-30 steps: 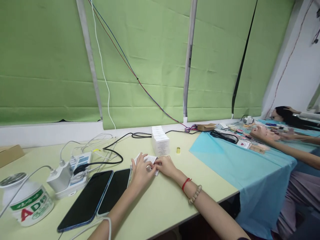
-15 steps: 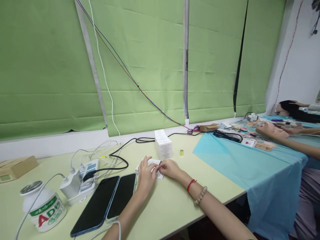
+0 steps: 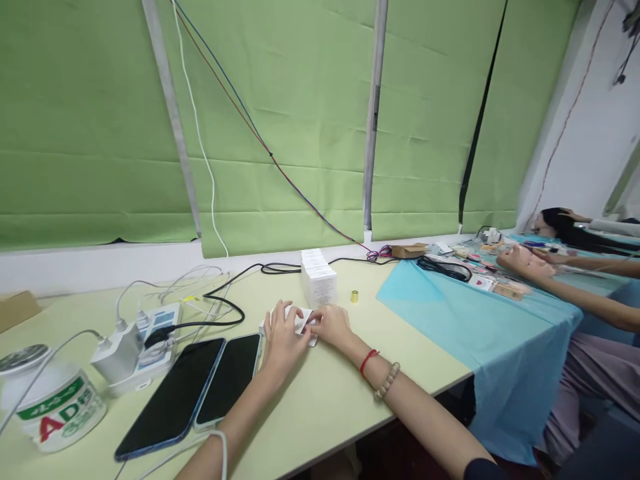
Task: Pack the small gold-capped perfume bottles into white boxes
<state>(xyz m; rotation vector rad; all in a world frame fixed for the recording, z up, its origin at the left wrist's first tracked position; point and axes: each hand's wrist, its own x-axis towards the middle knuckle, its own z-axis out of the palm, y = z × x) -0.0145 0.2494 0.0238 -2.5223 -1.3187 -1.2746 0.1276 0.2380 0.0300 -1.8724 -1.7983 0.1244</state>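
Observation:
A small white paper box (image 3: 301, 323) lies on the pale yellow table, partly hidden under my fingers. My left hand (image 3: 286, 339) is bent over it, fingers curled on its top and thumb towards its right end. At that right end my right hand (image 3: 331, 325) pinches the edge, where a flap seems to stand out; fine detail is too small to make out. Just behind both hands stands a row of similar white boxes (image 3: 320, 285). To their right is a small gold cylinder (image 3: 355, 296), touched by neither hand.
Two phones (image 3: 173, 393) lie left of my left forearm, with a power strip (image 3: 150, 357), cables and a white bottle (image 3: 55, 400) beyond. On the right, a blue cloth (image 3: 440, 320) carries tools, and another person's hands (image 3: 525, 259) work on a pinkish form.
The view has swung slightly, so most things sit further left. My hands stay at the white box; my left fingers have shifted a little over its top.

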